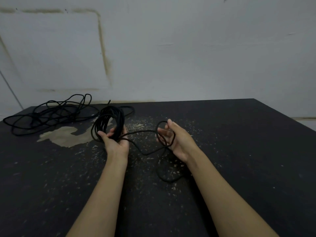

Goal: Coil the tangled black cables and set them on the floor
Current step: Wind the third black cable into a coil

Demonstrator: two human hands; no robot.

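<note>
Two cables in play: coil (109, 122) gripped upright in left hand (116, 144), mid-floor; fresh loop (165, 133) draped round loosely curled fingers of right hand (177, 142). Mid-coiling, by the look of it. Next up, probably: loop carried across onto coil. Tangled cable (49, 113) left untouched near far-left corner of black floor (239, 151).

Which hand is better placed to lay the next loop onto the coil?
Probably the right hand: a fresh loop of black cable already hangs around its fingers, while the left hand is occupied gripping the coil.
</note>
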